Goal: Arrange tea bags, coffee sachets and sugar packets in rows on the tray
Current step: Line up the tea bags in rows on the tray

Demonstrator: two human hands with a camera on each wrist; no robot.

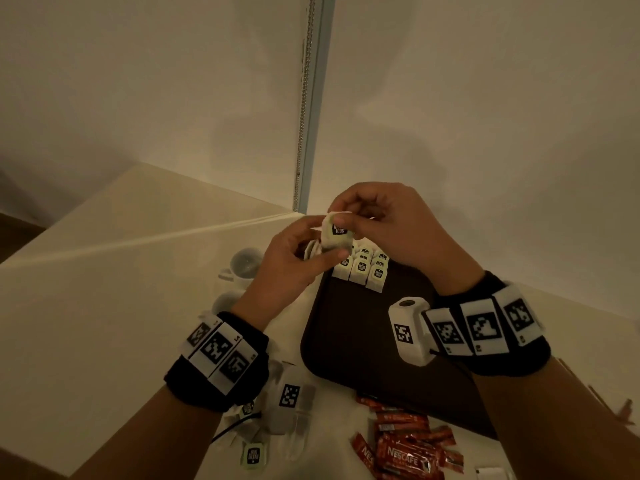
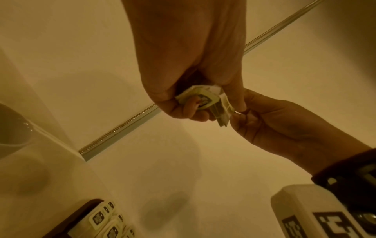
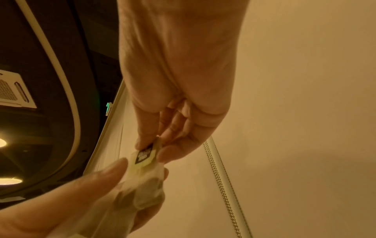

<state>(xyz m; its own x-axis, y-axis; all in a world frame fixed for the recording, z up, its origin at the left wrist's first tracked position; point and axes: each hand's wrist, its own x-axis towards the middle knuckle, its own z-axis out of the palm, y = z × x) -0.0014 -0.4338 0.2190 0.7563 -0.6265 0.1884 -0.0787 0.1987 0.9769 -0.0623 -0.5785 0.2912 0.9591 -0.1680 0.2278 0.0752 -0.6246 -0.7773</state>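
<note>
Both hands are raised above the far end of the dark brown tray (image 1: 363, 334). My left hand (image 1: 294, 258) holds a small bunch of pale tea bags (image 1: 335, 235) with black labels. My right hand (image 1: 374, 216) pinches the top edge of the front tea bag (image 3: 145, 155) between thumb and fingers. In the left wrist view the bunch of tea bags (image 2: 205, 100) sits in the curled left fingers while the right hand (image 2: 264, 122) pinches its lower corner. Several tea bags (image 1: 362, 268) lie in rows at the tray's far end. Red coffee sachets (image 1: 405, 445) lie in a heap on the table near me.
White cups (image 1: 244, 263) stand on the table left of the tray. More loose tea bags (image 1: 254, 453) lie under my left wrist. A wall corner with a bead chain (image 1: 304, 98) rises behind the tray. A white packet (image 1: 491, 474) lies at the bottom right.
</note>
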